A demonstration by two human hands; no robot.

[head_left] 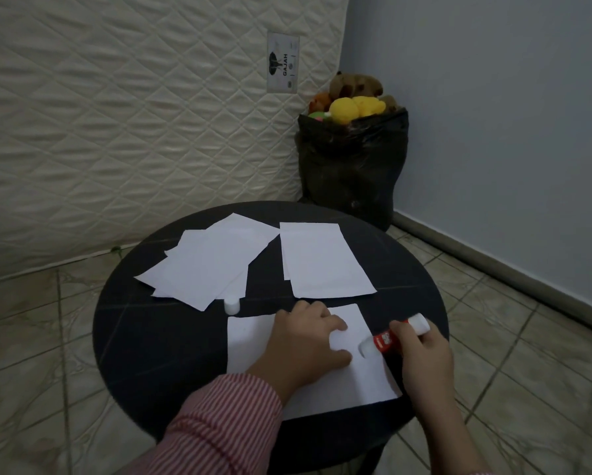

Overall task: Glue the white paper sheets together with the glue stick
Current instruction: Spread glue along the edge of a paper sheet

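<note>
Two hands busy on a round, dark tabletop (133, 337).
Left hand (305, 341) lies spread flat on the near white sheet (353, 389); the right hand (421, 351) has its grip curled round the red glue stick (387, 341), waxy tip on the sheet's right side. Its small white cap (232, 306) stands just left, with smooth loose sheets (212, 262) and a paired stack (322, 262) farther back.

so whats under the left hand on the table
The left hand presses flat on a white paper sheet lying on the black table. Whether a second sheet lies beneath it is hidden.
</note>
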